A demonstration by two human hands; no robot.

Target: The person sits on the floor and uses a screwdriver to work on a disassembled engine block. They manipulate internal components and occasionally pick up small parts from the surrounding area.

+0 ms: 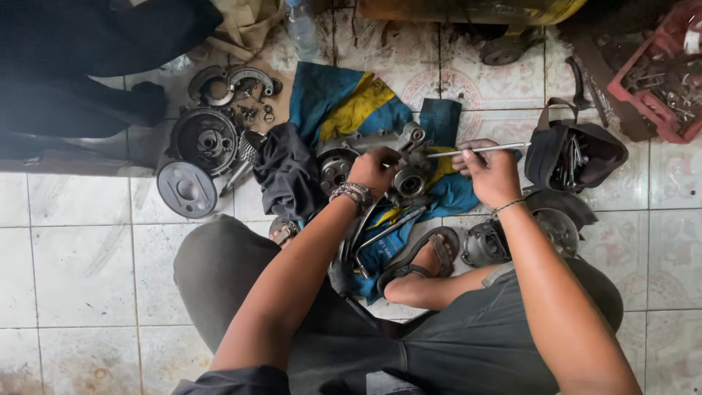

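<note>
Squatting over a tiled floor point(80, 271), the person rests the left hand point(373, 170) on a grey engine case point(380, 157), fingers curled over its top edge. The right hand point(491, 175) grasps a thin metal rod point(475, 150) that points at the case. The case lies on a blue and yellow cloth point(351, 102). Round drum parts point(205, 139) sit to the left, a black tool bag point(574, 157) to the right.

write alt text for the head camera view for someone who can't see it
Seen from above, a person squatting on a tiled floor steadies a metal engine casing on a blue and yellow cloth with the left hand, while the right hand holds a thin metal rod pointed at it. Round metal parts lie to the left.
</note>
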